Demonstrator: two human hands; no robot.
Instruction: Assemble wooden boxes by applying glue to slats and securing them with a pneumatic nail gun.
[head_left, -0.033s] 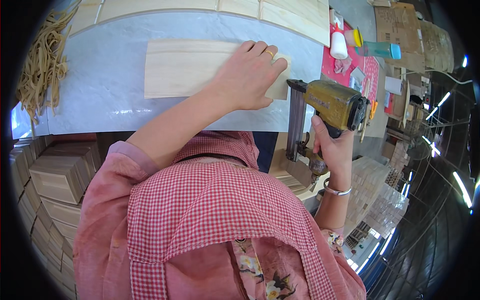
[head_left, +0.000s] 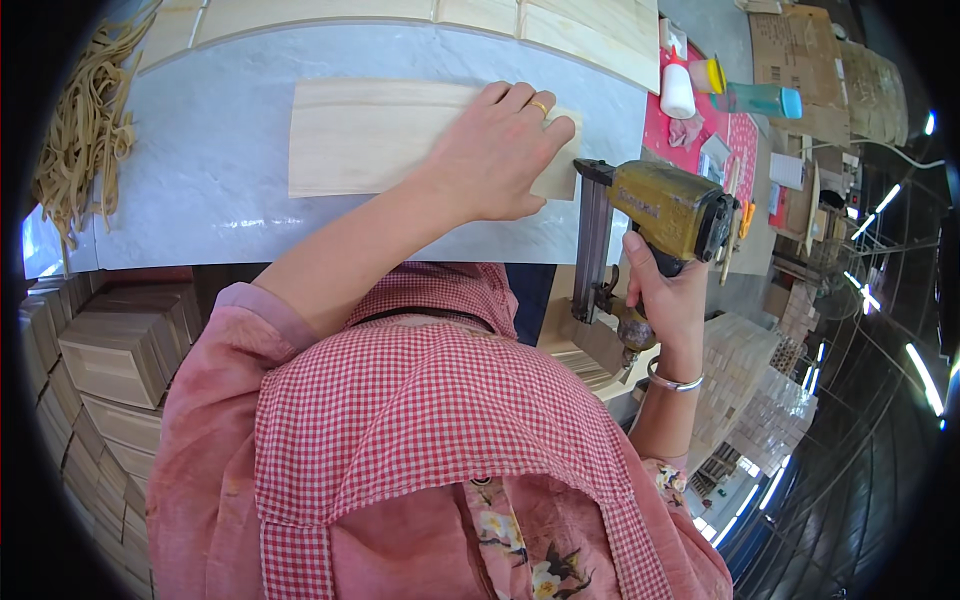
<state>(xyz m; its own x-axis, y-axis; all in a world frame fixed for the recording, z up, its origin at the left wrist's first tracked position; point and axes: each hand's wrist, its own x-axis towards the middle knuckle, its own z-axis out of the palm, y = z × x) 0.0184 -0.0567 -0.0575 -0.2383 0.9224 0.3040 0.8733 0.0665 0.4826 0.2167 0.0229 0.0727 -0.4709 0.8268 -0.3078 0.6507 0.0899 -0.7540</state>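
I stand at a marbled table (head_left: 215, 150), stacked wooden trays (head_left: 112, 362) below its near left corner; beyond its right edge I see a cardboard box (head_left: 790, 45) and bright strip lights (head_left: 924, 378) against a dark ceiling (head_left: 850, 490).

Pink shirt (head_left: 210, 420), checked apron (head_left: 430, 400)

The person's apron is red-and-white gingham, crossed by a dark band (head_left: 425, 313). The left cuff (head_left: 270, 308) is mauve; a floral strip (head_left: 500, 530) runs down the shirt front. The right cuff (head_left: 668, 480) is flowered. The left hand (head_left: 500, 150) wears 1 gold ring (head_left: 538, 106); the right hand (head_left: 665, 295) has 1 silver bracelet (head_left: 676, 383) at its wrist.
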